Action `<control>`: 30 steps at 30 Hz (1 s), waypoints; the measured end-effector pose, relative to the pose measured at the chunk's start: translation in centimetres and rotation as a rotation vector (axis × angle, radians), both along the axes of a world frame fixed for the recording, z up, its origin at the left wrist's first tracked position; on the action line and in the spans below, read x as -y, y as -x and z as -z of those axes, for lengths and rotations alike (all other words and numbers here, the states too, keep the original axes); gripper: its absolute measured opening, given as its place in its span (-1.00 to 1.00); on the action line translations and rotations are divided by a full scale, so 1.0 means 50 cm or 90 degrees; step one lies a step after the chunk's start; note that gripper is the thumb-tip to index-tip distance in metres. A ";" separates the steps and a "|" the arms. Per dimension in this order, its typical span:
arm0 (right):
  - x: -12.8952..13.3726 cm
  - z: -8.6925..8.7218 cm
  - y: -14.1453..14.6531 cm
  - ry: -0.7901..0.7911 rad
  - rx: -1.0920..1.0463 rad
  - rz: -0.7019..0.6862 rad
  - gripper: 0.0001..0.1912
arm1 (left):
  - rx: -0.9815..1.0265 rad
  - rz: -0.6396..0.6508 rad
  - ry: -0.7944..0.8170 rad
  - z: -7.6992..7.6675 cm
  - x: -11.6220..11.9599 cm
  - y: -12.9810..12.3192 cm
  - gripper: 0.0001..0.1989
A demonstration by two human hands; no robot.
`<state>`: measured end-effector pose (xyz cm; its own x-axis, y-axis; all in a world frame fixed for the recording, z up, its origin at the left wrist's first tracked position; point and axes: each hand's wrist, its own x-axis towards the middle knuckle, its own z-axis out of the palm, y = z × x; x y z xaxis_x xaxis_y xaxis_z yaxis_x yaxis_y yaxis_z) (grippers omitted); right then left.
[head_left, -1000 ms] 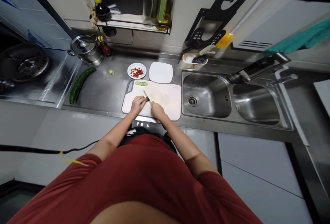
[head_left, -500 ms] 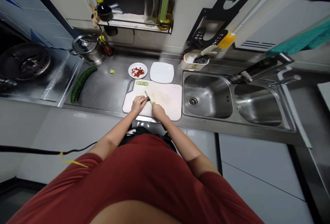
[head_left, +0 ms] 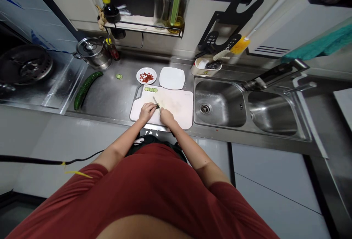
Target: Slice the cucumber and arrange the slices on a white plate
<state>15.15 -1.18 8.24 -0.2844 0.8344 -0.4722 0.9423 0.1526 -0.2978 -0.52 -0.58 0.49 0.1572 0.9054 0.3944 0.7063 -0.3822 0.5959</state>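
My left grip point(head_left: 147, 112) and my right grip point(head_left: 167, 117) meet low on a white plastic cutting board point(head_left: 177, 110), near its edge closest to me. Between them stands a slim pale strip point(head_left: 159, 107), slanting up and away, with a dark bit point(head_left: 158, 106) partway along it. It's too small here for me to tell whether that is a blade with a handle or a sliver of vegetable. Both grips are curled nearly closed: my left fingertips press at the dark bit, and my right fingers close on the strip's lower end.

A short row of cucumber slices point(head_left: 151, 90) lies along the board's far edge. On the steel tabletop point(head_left: 115, 99), left of the board, lies a whole dark-green cucumber point(head_left: 84, 90), with a single slice point(head_left: 118, 76) between them. Just past the board sit a small plate of chopped red chili point(head_left: 146, 78) and a square white plate point(head_left: 172, 78). The steel sink point(head_left: 220, 104) is just to the right.
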 end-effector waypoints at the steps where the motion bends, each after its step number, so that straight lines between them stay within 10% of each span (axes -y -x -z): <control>1: -0.003 -0.001 0.002 -0.002 -0.003 0.001 -0.67 | -0.001 -0.001 -0.001 0.001 0.000 0.000 -0.76; 30: 0.025 0.002 -0.005 -0.006 0.013 0.017 -0.71 | 0.001 -0.007 -0.018 0.000 0.003 -0.003 -0.78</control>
